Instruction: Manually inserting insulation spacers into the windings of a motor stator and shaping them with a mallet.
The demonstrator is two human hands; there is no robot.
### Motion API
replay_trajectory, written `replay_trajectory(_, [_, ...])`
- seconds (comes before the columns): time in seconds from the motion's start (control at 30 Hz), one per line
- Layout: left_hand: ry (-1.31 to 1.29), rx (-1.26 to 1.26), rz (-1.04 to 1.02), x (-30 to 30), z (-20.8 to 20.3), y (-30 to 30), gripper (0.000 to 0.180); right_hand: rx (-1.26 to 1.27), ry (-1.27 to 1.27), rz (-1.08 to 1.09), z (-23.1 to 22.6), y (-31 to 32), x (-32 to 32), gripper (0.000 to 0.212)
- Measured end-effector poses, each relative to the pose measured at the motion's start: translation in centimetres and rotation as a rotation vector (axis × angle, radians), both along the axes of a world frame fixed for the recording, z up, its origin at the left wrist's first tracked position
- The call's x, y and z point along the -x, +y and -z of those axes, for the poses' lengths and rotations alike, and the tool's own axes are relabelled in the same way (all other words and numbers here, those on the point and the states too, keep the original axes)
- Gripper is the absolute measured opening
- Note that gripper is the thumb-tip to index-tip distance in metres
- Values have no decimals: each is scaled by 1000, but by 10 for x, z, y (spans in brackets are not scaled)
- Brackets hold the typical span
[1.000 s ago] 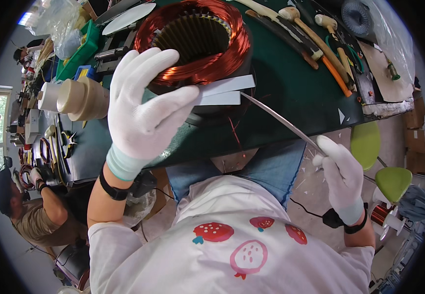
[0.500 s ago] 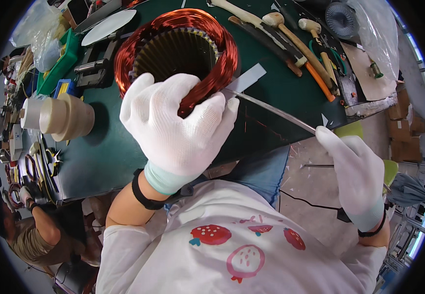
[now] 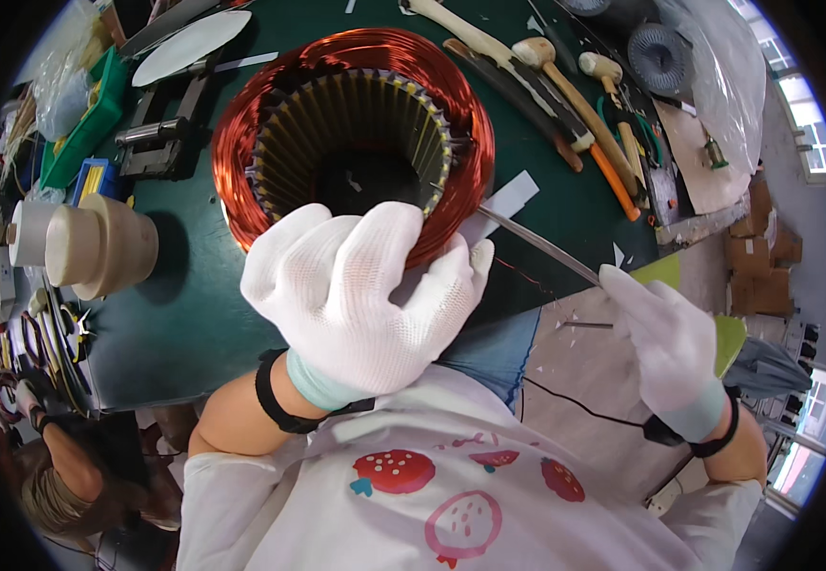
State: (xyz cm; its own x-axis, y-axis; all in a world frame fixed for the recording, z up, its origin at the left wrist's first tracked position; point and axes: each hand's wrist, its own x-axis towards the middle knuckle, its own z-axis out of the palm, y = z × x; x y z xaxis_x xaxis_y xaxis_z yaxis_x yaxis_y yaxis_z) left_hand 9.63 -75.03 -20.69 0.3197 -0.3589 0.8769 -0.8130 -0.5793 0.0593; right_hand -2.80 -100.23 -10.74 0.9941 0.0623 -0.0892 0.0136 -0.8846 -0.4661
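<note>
A motor stator stands on the bench with a thick ring of red-brown copper winding (image 3: 477, 124) around its slotted core (image 3: 284, 171). My left hand (image 3: 365, 305), in a white knit glove, grips the near side of the winding. Its fingers curl over the inner edge and the thumb lies outside. My gloved right hand (image 3: 670, 347) is closed around the end of a thin metal rod (image 3: 546, 249). The rod's far tip reaches the winding's right outer side, by a white insulating strip (image 3: 513, 195). Whether the tip touches the wire, I cannot tell.
Mallets (image 3: 565, 81) and an orange-handled tool (image 3: 613, 181) lie at the back right. Stepped cream cylinders (image 3: 113, 247) stand on the left, near a green bin (image 3: 84, 128) and a black metal fixture (image 3: 160, 143). Another person (image 3: 70, 476) works at lower left.
More of the stator's bore now shows, and it appears larger in view. My left fingers have shifted on the winding's near side. The rod stays in my right hand, its tip still by the winding.
</note>
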Motion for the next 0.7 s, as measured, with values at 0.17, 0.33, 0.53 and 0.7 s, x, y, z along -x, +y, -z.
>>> replay_trajectory(0.17, [4,-39,-31,8,-7,11,43,-271,76,-42,5,3,-22,45])
replay_trajectory(0.33, [616,-28,288,-36,-80,31,32,-65,357,-130,-34,17,-42,47])
replay_trajectory(0.53, [1095,-425,670,-142,-107,22,31,21,98,-275,6,31,-54,30])
replay_trajectory(0.7, [802,-397,508,-124,-98,30,29,-91,7,-308,38,19,-49,34])
